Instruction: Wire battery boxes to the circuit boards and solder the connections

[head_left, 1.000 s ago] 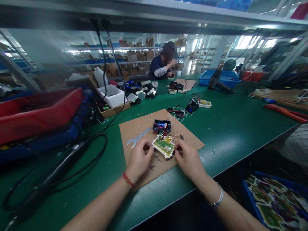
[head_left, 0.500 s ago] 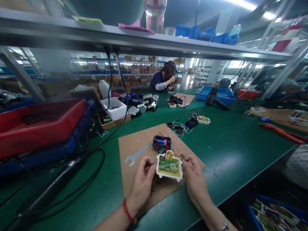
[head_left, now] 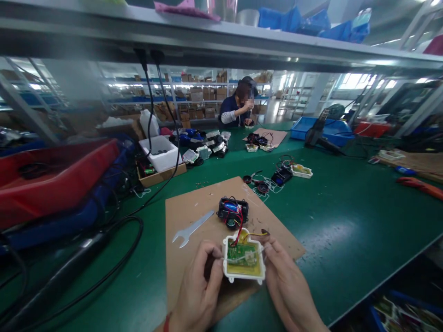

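Note:
My left hand [head_left: 204,276] and my right hand [head_left: 285,276] are closed at opposite sides of a white plastic case [head_left: 262,272], tilted so that its open inside faces me. Inside it lies a green circuit board [head_left: 237,254] set in yellowish filler. A thin pale strand crosses the board from one hand's fingertips to the other's. Red wires [head_left: 240,226] lead from the case to a black housing [head_left: 224,216] holding a blue cylindrical cell [head_left: 231,206]. A yellow lead sticks out near my right fingers. Left of the housing, an open-end wrench [head_left: 194,229] rests on the cardboard sheet [head_left: 194,203].
Black speaker-like parts and another opened unit [head_left: 282,175] lie beyond the cardboard. To the left are a red bin [head_left: 69,173], a white tub [head_left: 162,157] and black cables [head_left: 140,226]. A co-worker [head_left: 238,103] sits across the green table [head_left: 332,221]. A shelf [head_left: 207,34] runs overhead.
The case has come lower and closer in view, its inside facing me more squarely. Both hands moved with it and keep their hold. The camera view has shifted slightly.

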Demonstrator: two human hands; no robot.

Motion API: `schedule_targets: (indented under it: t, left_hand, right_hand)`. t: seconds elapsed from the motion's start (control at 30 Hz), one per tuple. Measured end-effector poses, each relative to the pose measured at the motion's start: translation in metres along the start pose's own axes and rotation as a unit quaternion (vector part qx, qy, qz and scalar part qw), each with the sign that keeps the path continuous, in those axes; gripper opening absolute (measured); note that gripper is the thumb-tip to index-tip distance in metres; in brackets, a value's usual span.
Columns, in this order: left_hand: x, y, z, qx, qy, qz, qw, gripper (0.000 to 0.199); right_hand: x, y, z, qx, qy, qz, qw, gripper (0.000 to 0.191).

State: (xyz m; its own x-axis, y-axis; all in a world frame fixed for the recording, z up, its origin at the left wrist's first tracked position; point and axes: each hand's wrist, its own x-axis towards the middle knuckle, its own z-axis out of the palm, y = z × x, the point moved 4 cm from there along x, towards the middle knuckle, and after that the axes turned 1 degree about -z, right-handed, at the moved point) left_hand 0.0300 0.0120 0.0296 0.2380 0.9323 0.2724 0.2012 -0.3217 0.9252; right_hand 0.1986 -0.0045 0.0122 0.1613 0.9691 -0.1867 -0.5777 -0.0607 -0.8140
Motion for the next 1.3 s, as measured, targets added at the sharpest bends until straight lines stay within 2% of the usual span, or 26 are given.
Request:
schedule_targets:
  t: [0.17,0.33,0.4,0.47,0.53,0.6,0.63,0.67,0.7,0.77,0.83,0.87,0.93,1.03,1.07,1.1,1.17,1.2,1.3]
  left_hand:
    - [-0.001,0.000,0.001,-0.021,0.009,-0.021,1.000,0.009]
    - [-0.003,0.003,0.001,-0.007,-0.010,0.018,1.000,0.014]
    - [-0.002,0.004,0.000,-0.028,-0.016,0.000,0.999,0.015]
    - [-0.002,0.002,-0.002,-0.090,-0.014,-0.044,0.995,0.014]
    - [-0.001,0.001,-0.001,-0.146,-0.023,-0.082,0.986,0.013]
    - [0.001,0.000,0.002,-0.171,-0.046,-0.097,0.979,0.012]
    - [0.002,-0.001,0.005,-0.180,-0.064,-0.100,0.976,0.012]
    - [0.003,-0.002,0.008,-0.191,-0.086,-0.104,0.972,0.012]
    - [0.004,-0.004,0.011,-0.202,-0.103,-0.111,0.968,0.012]
    - [0.006,-0.008,0.018,-0.196,-0.126,-0.121,0.965,0.011]
    - [0.008,-0.011,0.022,-0.139,-0.136,-0.111,0.975,0.009]
    - [0.009,-0.012,0.022,-0.100,-0.135,-0.101,0.981,0.009]
    - [0.011,-0.012,0.022,-0.028,-0.122,-0.079,0.989,0.008]
    - [0.016,-0.010,0.019,0.044,-0.078,-0.065,0.994,0.008]
    - [0.019,-0.010,0.019,0.064,-0.069,-0.063,0.994,0.008]
    - [0.021,-0.010,0.019,0.082,-0.067,-0.063,0.992,0.007]
    - [0.026,-0.009,0.021,0.110,-0.076,-0.064,0.989,0.007]
    - [0.028,-0.009,0.023,0.115,-0.080,-0.066,0.988,0.007]
    - [0.030,-0.009,0.024,0.095,-0.075,-0.059,0.991,0.008]
  right_hand:
    - [-0.002,0.001,-0.002,0.019,0.034,-0.003,0.999,0.027]
    - [-0.006,0.005,0.005,0.021,0.045,0.007,0.999,0.031]
    - [-0.005,0.000,0.005,-0.015,0.027,-0.001,1.000,0.028]
    - [-0.003,-0.012,0.001,-0.107,-0.021,-0.026,0.994,0.024]
    - [-0.001,-0.029,-0.005,-0.258,-0.069,-0.081,0.960,0.022]
    - [0.000,-0.043,-0.011,-0.390,-0.095,-0.142,0.905,0.020]
    - [-0.001,-0.048,-0.013,-0.424,-0.104,-0.158,0.886,0.020]
    - [-0.001,-0.050,-0.016,-0.435,-0.111,-0.161,0.879,0.020]
    - [-0.001,-0.049,-0.017,-0.423,-0.119,-0.153,0.885,0.022]
    - [0.000,-0.044,-0.019,-0.355,-0.136,-0.106,0.919,0.025]
    - [0.003,-0.039,-0.018,-0.293,-0.150,-0.060,0.942,0.026]
    - [0.004,-0.038,-0.017,-0.294,-0.155,-0.051,0.942,0.027]
    - [0.008,-0.043,-0.016,-0.378,-0.143,-0.085,0.911,0.027]
    - [0.014,-0.054,-0.019,-0.545,-0.082,-0.186,0.814,0.027]
    - [0.015,-0.056,-0.021,-0.570,-0.064,-0.206,0.793,0.027]
    - [0.017,-0.055,-0.024,-0.579,-0.053,-0.219,0.784,0.028]
    - [0.021,-0.051,-0.030,-0.563,-0.045,-0.214,0.797,0.028]
    - [0.024,-0.048,-0.032,-0.539,-0.048,-0.196,0.818,0.029]
    - [0.027,-0.041,-0.032,-0.399,-0.073,-0.104,0.908,0.031]
